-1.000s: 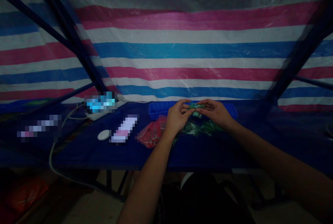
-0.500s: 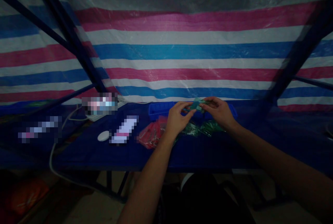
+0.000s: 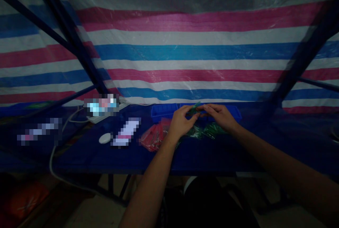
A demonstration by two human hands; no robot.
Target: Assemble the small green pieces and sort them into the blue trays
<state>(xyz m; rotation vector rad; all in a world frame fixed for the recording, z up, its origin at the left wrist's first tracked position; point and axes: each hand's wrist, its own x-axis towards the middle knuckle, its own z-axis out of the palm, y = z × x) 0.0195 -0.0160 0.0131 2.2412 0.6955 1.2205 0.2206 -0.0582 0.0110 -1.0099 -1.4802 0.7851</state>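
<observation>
Both my hands meet over the far middle of a dark blue table (image 3: 212, 157). My left hand (image 3: 181, 122) and my right hand (image 3: 221, 117) each pinch one small green packet (image 3: 195, 108) held between their fingertips, just in front of a blue tray (image 3: 162, 111). Beneath my hands lies a heap of green packets (image 3: 209, 130). Left of my left hand lies a heap of red packets (image 3: 153, 138). The light is dim, so the packet's contents cannot be made out.
A white round object (image 3: 105, 138) and blurred-out items lie on the table's left part, with a white cable (image 3: 53, 157) hanging over the edge. A striped tarp (image 3: 185, 44) and dark frame poles (image 3: 74, 41) stand behind the table.
My hands lifted the green packet slightly half a second ago, then lowered it and drew closer together over the tray's front edge.
</observation>
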